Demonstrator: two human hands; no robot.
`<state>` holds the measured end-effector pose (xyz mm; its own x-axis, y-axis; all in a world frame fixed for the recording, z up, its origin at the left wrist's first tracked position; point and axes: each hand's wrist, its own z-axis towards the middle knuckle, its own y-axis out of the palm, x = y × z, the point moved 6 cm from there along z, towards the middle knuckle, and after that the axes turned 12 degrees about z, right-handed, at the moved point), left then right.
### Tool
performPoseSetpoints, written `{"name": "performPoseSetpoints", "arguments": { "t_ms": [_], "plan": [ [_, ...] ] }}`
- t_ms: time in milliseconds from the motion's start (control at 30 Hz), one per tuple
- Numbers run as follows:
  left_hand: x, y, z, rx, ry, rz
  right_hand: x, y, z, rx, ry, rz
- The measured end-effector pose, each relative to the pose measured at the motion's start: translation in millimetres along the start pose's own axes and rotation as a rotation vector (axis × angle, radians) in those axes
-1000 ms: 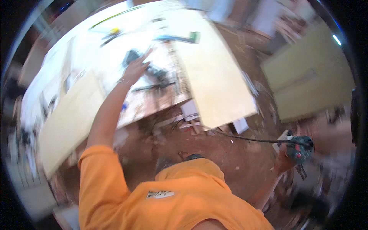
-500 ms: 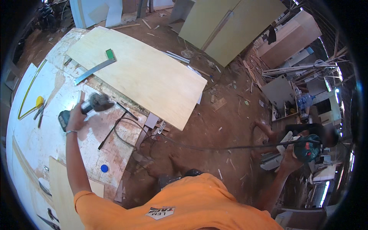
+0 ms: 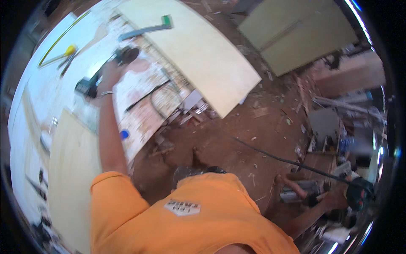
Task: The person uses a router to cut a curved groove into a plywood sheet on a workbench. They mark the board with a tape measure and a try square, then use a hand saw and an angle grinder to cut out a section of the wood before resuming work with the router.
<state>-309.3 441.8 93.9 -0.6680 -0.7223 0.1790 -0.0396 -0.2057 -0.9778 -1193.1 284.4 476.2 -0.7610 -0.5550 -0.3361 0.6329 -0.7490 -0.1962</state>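
Observation:
My left hand (image 3: 108, 74) is closed round a teal-and-black power tool, apparently an angle grinder (image 3: 126, 55), on the worn white workbench (image 3: 42, 93). A metal square with a green handle (image 3: 144, 29), a yellow measuring tool (image 3: 69, 51) and a black bar (image 3: 146, 95) lie near it, with a blue cap (image 3: 124, 134) below. At the lower right my right hand (image 3: 336, 197) grips a teal corded power tool (image 3: 358, 194) out over the floor; its black cord (image 3: 279, 157) stretches back toward the bench.
Pale plywood boards (image 3: 190, 59) lie on the bench. Large olive panels (image 3: 308, 38) stand at upper right above a scrap-strewn dirt floor (image 3: 237, 127). Cluttered cabinets and timber (image 3: 347, 106) fill the right side, where another person's bare leg (image 3: 292, 186) shows low down.
My left hand has gone from resting on top of the grinder to wrapping round it. The view has swung, and my right hand with its tool sits lower and farther right.

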Motion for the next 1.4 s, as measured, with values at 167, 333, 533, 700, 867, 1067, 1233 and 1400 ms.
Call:
{"name": "performPoseSetpoints", "arguments": {
  "t_ms": [167, 333, 533, 700, 867, 1067, 1233, 1400],
  "plan": [
    [219.6, 46.7, -127.5, -0.328, -0.023, -0.092, 30.5, 33.9, 24.4, 0.005, -0.015, 0.067],
    [220.9, 82.9, -158.9, -0.149, -0.309, -0.195, 70.7, 100.1, 24.1, -0.028, 0.043, 0.279],
    [193.0, 58.4, -176.6, 0.337, -0.822, -0.992, 109.9, 138.9, 27.2, -0.019, 0.048, 0.383],
    [44.3, 15.4, -221.7, 0.68, -1.069, -0.535, 138.2, 165.1, -0.2, 0.006, 0.138, 0.471],
    [18.0, -28.5, -273.4, 0.341, -0.882, -0.105, 172.2, 139.7, -5.3, 0.08, 0.146, 0.382],
    [50.6, -33.8, -405.4, -0.296, -0.825, -0.003, 149.4, 193.1, 12.2, -0.043, 0.087, 0.488],
    [95.9, -96.1, -470.2, 0.006, -0.903, 0.002, 101.9, 244.3, -4.0, -0.137, 0.081, 0.641],
    [118.7, -82.4, -582.1, -0.563, -0.978, -0.283, 27.1, 283.4, -41.8, -0.246, 0.071, 0.833]
  ]
}}
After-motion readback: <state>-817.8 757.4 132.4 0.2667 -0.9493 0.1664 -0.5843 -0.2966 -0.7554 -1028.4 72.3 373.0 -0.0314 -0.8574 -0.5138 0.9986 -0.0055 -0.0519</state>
